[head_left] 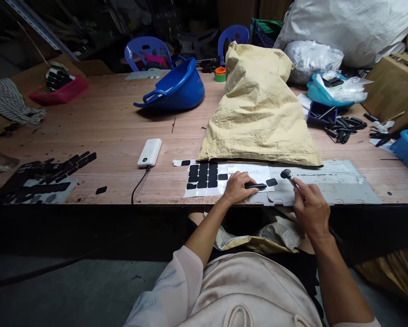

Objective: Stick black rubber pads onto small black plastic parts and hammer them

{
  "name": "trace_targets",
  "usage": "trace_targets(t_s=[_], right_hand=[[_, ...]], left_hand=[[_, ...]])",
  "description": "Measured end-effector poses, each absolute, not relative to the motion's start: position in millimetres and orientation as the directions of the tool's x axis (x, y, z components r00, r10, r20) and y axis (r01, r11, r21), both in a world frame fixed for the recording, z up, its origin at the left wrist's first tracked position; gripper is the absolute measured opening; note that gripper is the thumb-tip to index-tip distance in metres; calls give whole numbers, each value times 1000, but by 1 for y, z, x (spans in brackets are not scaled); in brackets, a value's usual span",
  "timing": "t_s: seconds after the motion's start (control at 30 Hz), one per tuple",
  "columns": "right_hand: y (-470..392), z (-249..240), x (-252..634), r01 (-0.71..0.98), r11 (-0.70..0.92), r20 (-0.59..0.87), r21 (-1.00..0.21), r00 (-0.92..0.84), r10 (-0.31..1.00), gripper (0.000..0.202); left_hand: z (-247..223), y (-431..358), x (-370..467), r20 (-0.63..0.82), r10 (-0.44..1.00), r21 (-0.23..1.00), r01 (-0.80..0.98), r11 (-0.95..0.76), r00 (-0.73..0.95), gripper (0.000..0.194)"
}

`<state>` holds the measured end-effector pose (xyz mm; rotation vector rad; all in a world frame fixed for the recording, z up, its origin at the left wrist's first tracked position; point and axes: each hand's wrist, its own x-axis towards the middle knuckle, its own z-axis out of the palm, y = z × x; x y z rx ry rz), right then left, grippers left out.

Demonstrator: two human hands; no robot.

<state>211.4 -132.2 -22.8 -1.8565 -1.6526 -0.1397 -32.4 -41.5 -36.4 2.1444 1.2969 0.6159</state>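
Observation:
My left hand [239,187], at the table's front edge, is closed around a slim black rod-like piece [256,186] that points right. Under and beside that hand is a white backing sheet [202,191] with rows of black rounded stickers [203,173]. One loose black sticker [271,182] lies just off the rod's right end. My right hand [311,204] grips a small tool with a metal shank and round dark head [287,174], held over the grey board [340,193]. Whether that head is a hammer or a roller I cannot make out.
A tall beige sack [258,109] stands right behind the sheet. Left are a white power bank [149,153] with a cable and a pile of black strips [40,179]. A blue basin [179,88] is farther back; black pieces [345,127] lie right.

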Motion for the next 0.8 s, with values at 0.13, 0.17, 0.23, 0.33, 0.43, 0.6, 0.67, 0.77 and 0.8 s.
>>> trace_targets(t_s=[0.13,0.17,0.23,0.33,0.43,0.6,0.67,0.77,0.8], right_hand=[[-113,-37,248,959,-92,463,-266,211,861,33],[-110,-40,253,962,-96,471,-254,210,857,32],[-106,-46,257,963,-113,489,-243,222,843,32],[-106,-49,252,961,-150,509,-233,252,823,33],[-107,-50,246,961,-168,518,-218,260,815,33],[-107,-52,244,965,-181,538,-188,255,803,35],[-107,-52,245,968,-183,543,-174,249,802,34],[-108,-52,244,970,-182,544,-163,242,803,34],[-108,-52,244,970,-180,541,-163,240,806,34]], left_hand=[[-39,-41,-34,114,888,667,629,-401,446,13],[-39,-41,-34,115,887,669,625,-403,448,13],[-40,-42,-36,115,884,672,620,-405,452,13],[-39,-43,-37,111,883,670,622,-405,456,13],[-39,-43,-37,104,882,659,633,-407,459,16],[-37,-43,-36,92,882,642,649,-408,463,18],[-35,-49,-37,97,870,642,638,-426,483,16],[-33,-66,-41,130,814,643,577,-504,566,12],[-33,-74,-43,143,787,641,549,-536,600,12]])
